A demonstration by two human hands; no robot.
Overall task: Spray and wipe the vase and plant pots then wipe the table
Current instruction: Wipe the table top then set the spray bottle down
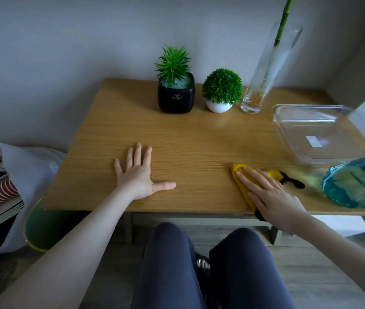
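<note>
Near the wooden table [177,134] edge, my flat right hand [273,197] presses the yellow cloth [244,186], left hand [137,175] spread; I judge table-wiping underway, sweeping leftward next.

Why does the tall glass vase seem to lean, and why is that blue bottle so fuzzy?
Head view: the wide-angle lens bends things near the edges, so the tall clear glass vase tilts outward; the blue translucent plastic bottle sits close at the right edge, blurred; dim, soft light, faint shadows on the wooden table.

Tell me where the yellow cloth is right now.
In the head view, the yellow cloth lies at the wooden table's near edge on the right, pressed flat under the right hand, just left of the blue spray bottle.
</note>
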